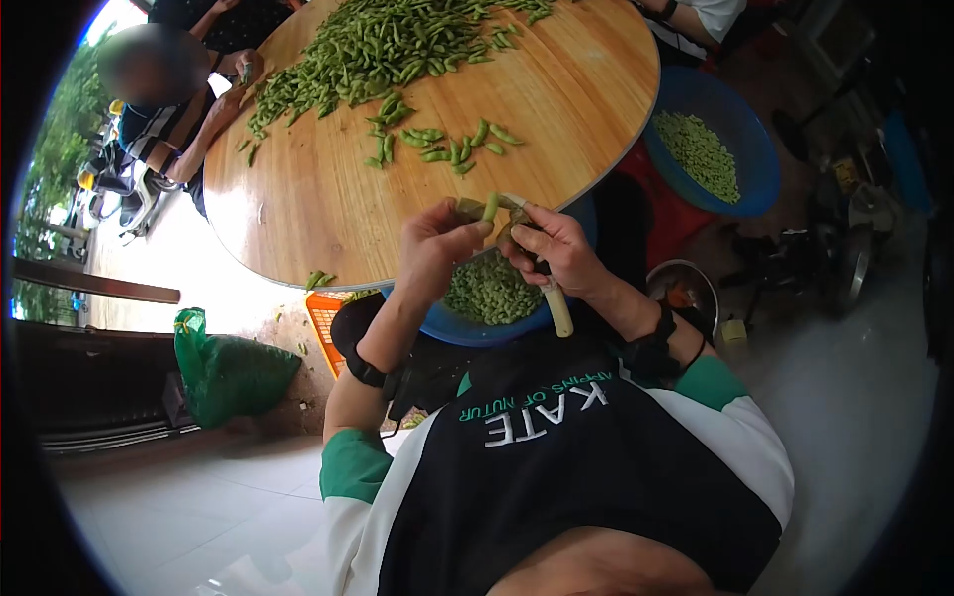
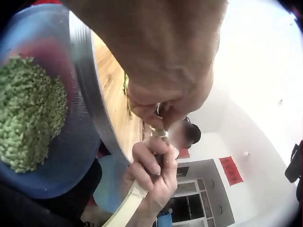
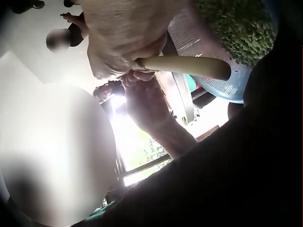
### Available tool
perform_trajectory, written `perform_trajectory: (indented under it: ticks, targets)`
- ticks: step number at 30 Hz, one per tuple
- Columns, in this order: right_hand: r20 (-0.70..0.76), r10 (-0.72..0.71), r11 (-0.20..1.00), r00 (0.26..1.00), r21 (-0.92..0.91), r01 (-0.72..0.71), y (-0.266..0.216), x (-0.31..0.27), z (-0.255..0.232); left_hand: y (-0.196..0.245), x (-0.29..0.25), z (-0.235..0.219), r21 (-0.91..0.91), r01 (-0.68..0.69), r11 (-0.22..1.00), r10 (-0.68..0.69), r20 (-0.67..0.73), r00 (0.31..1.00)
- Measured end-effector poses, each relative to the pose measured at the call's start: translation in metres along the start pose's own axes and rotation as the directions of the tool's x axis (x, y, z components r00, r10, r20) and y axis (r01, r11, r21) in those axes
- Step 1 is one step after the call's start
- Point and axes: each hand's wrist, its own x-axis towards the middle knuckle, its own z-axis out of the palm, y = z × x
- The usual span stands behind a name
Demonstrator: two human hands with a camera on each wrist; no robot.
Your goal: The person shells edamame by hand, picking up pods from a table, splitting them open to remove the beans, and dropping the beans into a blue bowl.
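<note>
In the head view my left hand pinches a green pod between thumb and fingers, above the table's near edge. Close beside it, my right hand grips a tool with a pale handle, which sticks out below the palm; its other end is hidden. Fingertips of both hands nearly meet in the left wrist view, where the left hand is nearest and the handle shows under the right hand. A blue basin of shelled beans stands beneath the hands.
Unshelled pods are heaped across the round wooden table, with a few loose ones nearer. Another blue basin of beans stands at right. A green bag and an orange basket are at left. Other people sit around the table.
</note>
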Motion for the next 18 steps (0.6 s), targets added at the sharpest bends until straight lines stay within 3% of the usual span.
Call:
perform_trajectory:
  ticks: [4, 8, 11, 13, 17, 18]
  targets:
    - [0.089, 0.061, 0.991, 0.994, 0.112, -0.071, 0.003, -0.002, 0.003, -0.009, -0.007, 0.000, -0.035, 0.024, 0.999, -0.023, 0.018, 1.000]
    - [0.086, 0.105, 0.986, 0.991, 0.120, -0.115, 0.004, -0.003, 0.006, -0.014, -0.009, -0.006, 0.005, 0.040, 0.999, -0.040, 0.040, 0.998]
    - [0.109, 0.115, 0.986, 0.987, 0.105, -0.126, 0.003, -0.003, 0.006, -0.015, -0.012, -0.004, -0.013, -0.010, 1.000, 0.010, 0.011, 1.000]
    - [0.094, 0.125, 0.983, 0.988, 0.123, -0.137, 0.001, -0.003, 0.008, -0.017, -0.013, -0.003, 0.019, -0.118, 0.993, 0.118, 0.010, 0.993]
    - [0.056, 0.123, 0.983, 0.991, 0.129, -0.129, 0.001, -0.003, 0.010, -0.020, -0.011, -0.005, 0.019, -0.130, 0.991, 0.130, 0.010, 0.992]
    - [0.084, 0.140, 0.970, 0.987, 0.186, -0.154, 0.001, -0.003, 0.008, -0.022, -0.007, -0.008, -0.124, -0.064, 0.990, 0.074, 0.083, 0.994]
